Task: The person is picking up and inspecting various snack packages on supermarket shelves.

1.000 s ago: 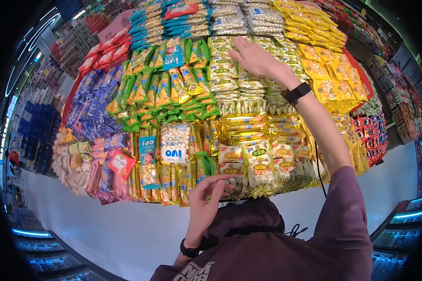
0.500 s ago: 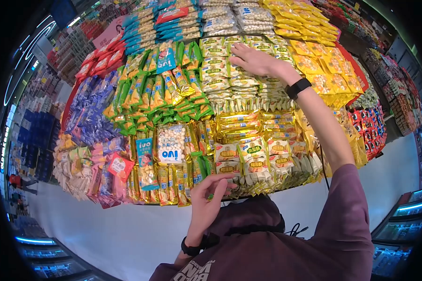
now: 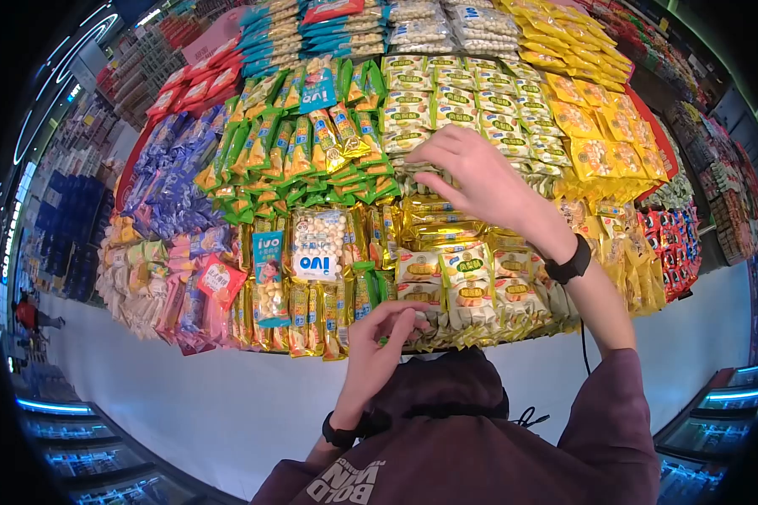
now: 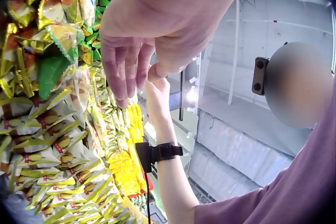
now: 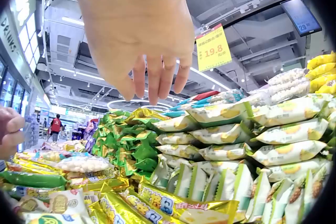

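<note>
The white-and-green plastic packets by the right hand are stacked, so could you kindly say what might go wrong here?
The right hand hovers near the layered white-and-green plastic packets, so a low sweep might topple some. The thin black cable by its black wristband could snag on them. The teal-and-clear plastic packet lying loose atop gold foil bars might slide off if bumped.

From the ivo bag (image 3: 317,244), we've pineapple-cake packets (image 3: 459,99) stacked at two o'clock, another ivo packet (image 3: 271,278) at eight.
</note>
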Tool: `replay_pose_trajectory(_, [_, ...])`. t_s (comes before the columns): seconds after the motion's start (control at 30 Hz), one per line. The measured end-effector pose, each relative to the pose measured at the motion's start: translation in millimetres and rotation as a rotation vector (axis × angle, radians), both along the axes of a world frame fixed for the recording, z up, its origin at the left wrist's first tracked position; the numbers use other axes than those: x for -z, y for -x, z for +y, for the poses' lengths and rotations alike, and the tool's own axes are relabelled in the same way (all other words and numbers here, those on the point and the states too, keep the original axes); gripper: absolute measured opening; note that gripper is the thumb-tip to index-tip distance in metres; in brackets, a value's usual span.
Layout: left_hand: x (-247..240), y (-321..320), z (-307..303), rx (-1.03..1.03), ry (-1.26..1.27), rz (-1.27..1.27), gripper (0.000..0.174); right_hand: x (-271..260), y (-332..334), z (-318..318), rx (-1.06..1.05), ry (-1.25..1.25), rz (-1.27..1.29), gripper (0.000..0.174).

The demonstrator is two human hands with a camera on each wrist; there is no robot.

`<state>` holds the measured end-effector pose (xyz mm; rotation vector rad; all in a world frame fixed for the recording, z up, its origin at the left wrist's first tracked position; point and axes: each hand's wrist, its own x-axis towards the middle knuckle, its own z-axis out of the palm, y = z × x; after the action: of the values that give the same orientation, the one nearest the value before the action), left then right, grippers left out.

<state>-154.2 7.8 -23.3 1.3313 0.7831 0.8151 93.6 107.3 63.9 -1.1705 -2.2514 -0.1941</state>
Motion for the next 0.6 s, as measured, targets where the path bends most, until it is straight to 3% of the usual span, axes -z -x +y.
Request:
replay_pose_trajectory(0.23, [-1.8, -1.9, -0.3, -0.006, -0.009, -0.001, 0.021, 1.7, 34.8, 28.6, -0.042, -0.147, 0.080, 0.026])
replay_pose_trajectory(0.33, [-1.2, 2.6, -2.1, -0.002, -0.015, -0.013, 0.021, 4.3, 44.4, 45.9, 0.006, -0.052, 0.076, 0.024])
replay_pose_trajectory(0.6, [5.7, 19.2, -7.6, -0.103, 0.031, -0.038, 0.020, 13.7, 50.9, 60.2, -0.029, -0.148, 0.028, 0.014])
